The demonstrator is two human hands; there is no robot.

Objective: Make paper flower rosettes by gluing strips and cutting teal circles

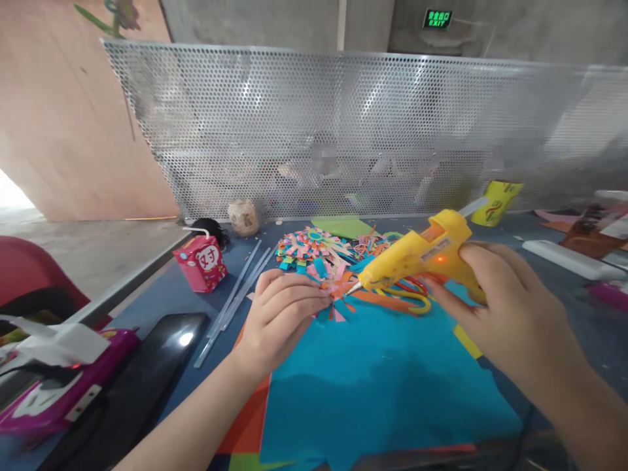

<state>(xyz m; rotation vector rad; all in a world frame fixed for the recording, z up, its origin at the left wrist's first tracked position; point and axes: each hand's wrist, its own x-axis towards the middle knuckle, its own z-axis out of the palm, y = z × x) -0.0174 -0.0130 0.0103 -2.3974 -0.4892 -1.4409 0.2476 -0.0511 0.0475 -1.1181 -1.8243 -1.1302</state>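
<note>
The right hand (513, 304) is closed round the handle of a yellow glue gun (409, 257), with its nozzle angled down and inward; whether the trigger is pressed, I cannot tell. The left hand (282, 314) has its fingers bent together, pinching a fringed paper piece (339, 307) close to the nozzle tip. This grip appears intended to steady the paper while leaving its near side exposed to the nozzle; the exact contact under the fingertips is hidden. The piece sits at the far edge of a blue sheet (392, 379), which may serve as a work surface within easy reach of both hands. Just beyond lies a fringed paper flower (311, 243). Scissors (422, 305) with a yellow handle rest below the gun, presumably put down to free the hand. Clear glue sticks (235, 307) lie on the worktop (161, 294) to the left, probably as spares, and another stick (473, 207) projects from the rear of the gun. A juice box (203, 265) stands beyond the left hand, apart from the paper. An orange light on the gun is lit, suggesting power.
</note>
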